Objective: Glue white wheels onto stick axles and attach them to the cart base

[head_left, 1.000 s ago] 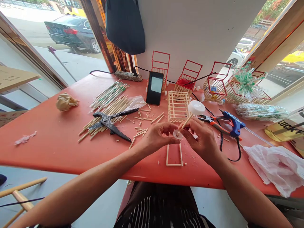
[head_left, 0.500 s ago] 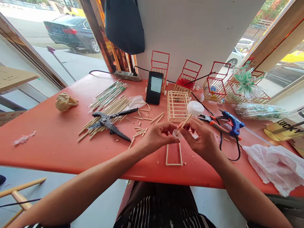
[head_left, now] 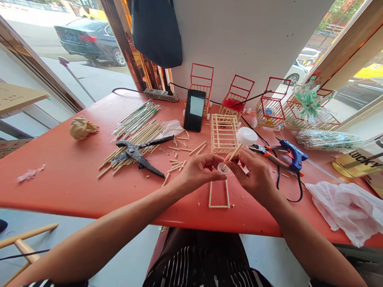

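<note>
My left hand (head_left: 200,172) pinches a small white plastic cap (head_left: 223,168) between thumb and fingertips. My right hand (head_left: 254,175) is closed round a short wooden stick (head_left: 235,152) whose far end carries another white cap (head_left: 247,136); the stick's near end meets the small cap. Both hands hover just above the red table (head_left: 68,179). Under them lies a flat rectangular stick frame (head_left: 219,194). A stick-built crate (head_left: 224,133) stands just beyond my hands.
Black shears (head_left: 140,153) lie on a pile of sticks (head_left: 134,137) at the left. A phone (head_left: 195,110) leans upright behind. A blue glue gun (head_left: 293,153) and red pliers (head_left: 269,153) lie right. Red wire carts (head_left: 236,95) line the wall. White plastic bag (head_left: 348,211) at right.
</note>
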`<control>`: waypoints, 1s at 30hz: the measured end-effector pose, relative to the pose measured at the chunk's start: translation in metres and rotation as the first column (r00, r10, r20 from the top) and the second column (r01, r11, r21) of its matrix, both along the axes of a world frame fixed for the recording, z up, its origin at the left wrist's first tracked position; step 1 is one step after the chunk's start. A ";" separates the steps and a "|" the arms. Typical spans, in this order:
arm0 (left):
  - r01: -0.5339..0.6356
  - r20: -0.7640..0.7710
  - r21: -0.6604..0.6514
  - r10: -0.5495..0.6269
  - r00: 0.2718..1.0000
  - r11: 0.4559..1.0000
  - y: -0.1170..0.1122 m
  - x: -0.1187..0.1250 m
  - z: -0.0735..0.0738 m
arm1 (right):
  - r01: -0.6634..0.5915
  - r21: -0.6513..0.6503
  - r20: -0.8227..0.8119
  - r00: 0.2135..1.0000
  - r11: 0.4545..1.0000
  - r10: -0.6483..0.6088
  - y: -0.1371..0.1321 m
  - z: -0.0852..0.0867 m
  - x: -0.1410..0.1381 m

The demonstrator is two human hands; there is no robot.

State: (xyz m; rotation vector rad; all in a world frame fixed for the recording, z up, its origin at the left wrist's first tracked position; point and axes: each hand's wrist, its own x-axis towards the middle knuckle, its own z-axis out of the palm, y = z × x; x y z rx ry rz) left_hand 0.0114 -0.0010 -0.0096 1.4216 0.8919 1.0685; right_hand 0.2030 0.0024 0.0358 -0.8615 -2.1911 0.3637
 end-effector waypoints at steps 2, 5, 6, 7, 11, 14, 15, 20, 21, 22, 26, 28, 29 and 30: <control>-0.004 -0.003 0.003 0.004 1.000 1.000 0.000 0.000 -0.001 | 0.001 -0.012 0.005 1.000 1.000 -0.001 0.000 0.000 0.000; -0.007 -0.003 0.007 0.007 1.000 1.000 0.000 0.000 -0.002 | 0.000 -0.013 0.009 1.000 1.000 0.000 0.000 0.000 0.000; -0.007 -0.002 0.007 0.007 1.000 1.000 0.001 0.000 -0.002 | 0.000 -0.004 0.007 1.000 1.000 0.000 0.000 0.000 0.000; -0.007 -0.001 0.006 0.007 1.000 1.000 0.000 0.000 -0.002 | -0.001 0.005 0.005 1.000 1.000 0.001 0.000 0.000 0.000; -0.009 0.004 -0.002 0.009 1.000 1.000 0.000 0.000 -0.002 | 0.000 0.007 0.001 1.000 1.000 0.000 0.000 -0.001 0.000; -0.012 0.000 -0.002 0.012 1.000 1.000 0.000 0.001 -0.001 | 0.000 0.002 -0.005 1.000 1.000 0.000 0.000 -0.001 0.000; -0.011 0.001 -0.004 0.011 1.000 1.000 0.000 0.001 -0.001 | -0.003 0.004 -0.008 1.000 1.000 0.003 0.000 -0.001 0.000; -0.008 0.001 0.004 0.008 1.000 1.000 0.000 0.000 0.000 | -0.006 0.012 -0.009 1.000 1.000 0.006 0.000 -0.001 0.000; -0.009 -0.001 0.006 0.009 1.000 1.000 0.000 0.000 0.000 | 0.000 0.012 -0.007 1.000 1.000 0.000 0.000 -0.001 0.000; -0.008 -0.001 0.007 0.008 1.000 1.000 0.000 0.000 -0.001 | 0.005 0.013 -0.004 1.000 1.000 -0.005 0.000 -0.001 0.000; -0.010 0.004 0.003 0.010 1.000 1.000 0.000 0.001 -0.001 | 0.013 0.021 -0.001 1.000 1.000 -0.013 0.000 -0.001 0.000; -0.014 0.009 0.000 0.014 1.000 1.000 0.000 0.001 -0.001 | 0.013 0.023 -0.006 1.000 1.000 -0.013 0.000 0.000 0.000; -0.014 0.012 0.000 0.014 1.000 1.000 0.000 0.001 -0.001 | 0.014 0.021 -0.009 1.000 1.000 -0.014 -0.001 0.000 0.000; -0.016 0.014 0.001 0.016 1.000 1.000 0.000 0.001 -0.001 | 0.015 0.018 -0.011 1.000 1.000 -0.015 -0.001 0.001 0.000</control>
